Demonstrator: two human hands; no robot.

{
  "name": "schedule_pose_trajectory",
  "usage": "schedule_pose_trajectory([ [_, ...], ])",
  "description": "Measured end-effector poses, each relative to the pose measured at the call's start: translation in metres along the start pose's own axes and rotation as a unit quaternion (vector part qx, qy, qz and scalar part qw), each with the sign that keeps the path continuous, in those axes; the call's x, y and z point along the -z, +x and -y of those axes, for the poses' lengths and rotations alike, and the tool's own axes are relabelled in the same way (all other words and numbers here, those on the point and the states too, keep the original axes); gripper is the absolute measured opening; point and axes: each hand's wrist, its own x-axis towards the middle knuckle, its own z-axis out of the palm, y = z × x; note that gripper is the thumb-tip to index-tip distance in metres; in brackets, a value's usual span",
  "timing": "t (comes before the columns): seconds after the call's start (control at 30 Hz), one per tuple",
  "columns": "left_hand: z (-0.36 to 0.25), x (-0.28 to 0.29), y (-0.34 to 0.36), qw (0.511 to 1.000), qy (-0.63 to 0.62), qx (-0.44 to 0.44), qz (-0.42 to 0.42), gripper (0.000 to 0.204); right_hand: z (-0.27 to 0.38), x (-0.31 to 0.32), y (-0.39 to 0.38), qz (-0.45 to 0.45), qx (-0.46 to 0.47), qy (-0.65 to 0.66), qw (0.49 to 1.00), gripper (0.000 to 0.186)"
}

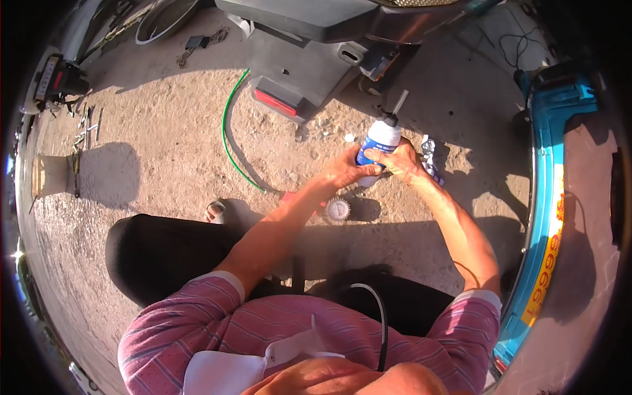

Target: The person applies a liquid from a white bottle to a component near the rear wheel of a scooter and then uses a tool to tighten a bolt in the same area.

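Note:
Both my hands grip a white plastic bottle [388, 131] with a blue label, a black cap and a short pale tube pointing up from it. My left hand [347, 168] wraps round it from the left, and my right hand [399, 161] holds it from the right, thumb across the label. Just below my hands a round pressure gauge [338, 209] lies on the ground, beside a red piece [286, 197] partly hidden by my left forearm. A thin green hose [226, 128] runs toward that piece. A crumpled silver item [428, 148] lies right of my hands.
A dark grey vehicle panel with a red reflector [275, 102] hangs above the bottle. Teal bodywork [548, 171] stands at my right. Tools [87, 128], a bucket [51, 176] and a dark vehicle part [59, 79] are at the left. A basin [153, 33] sits farther back on the concrete.

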Motion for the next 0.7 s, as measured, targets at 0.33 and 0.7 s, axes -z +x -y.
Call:
schedule_pose_trajectory([
  [0.33, -0.006, 0.033, 0.007, 0.979, -0.188, 0.049, -0.06, 0.055, -0.06, 0.019, 0.022, 0.067, -0.13, -0.291, 0.945, 0.064],
  [0.7, 0.008, 0.063, 0.043, 0.909, -0.391, 0.024, -0.141, 0.026, 0.015, -0.022, 0.012, 0.05, -0.189, -0.228, 0.954, 0.092],
])
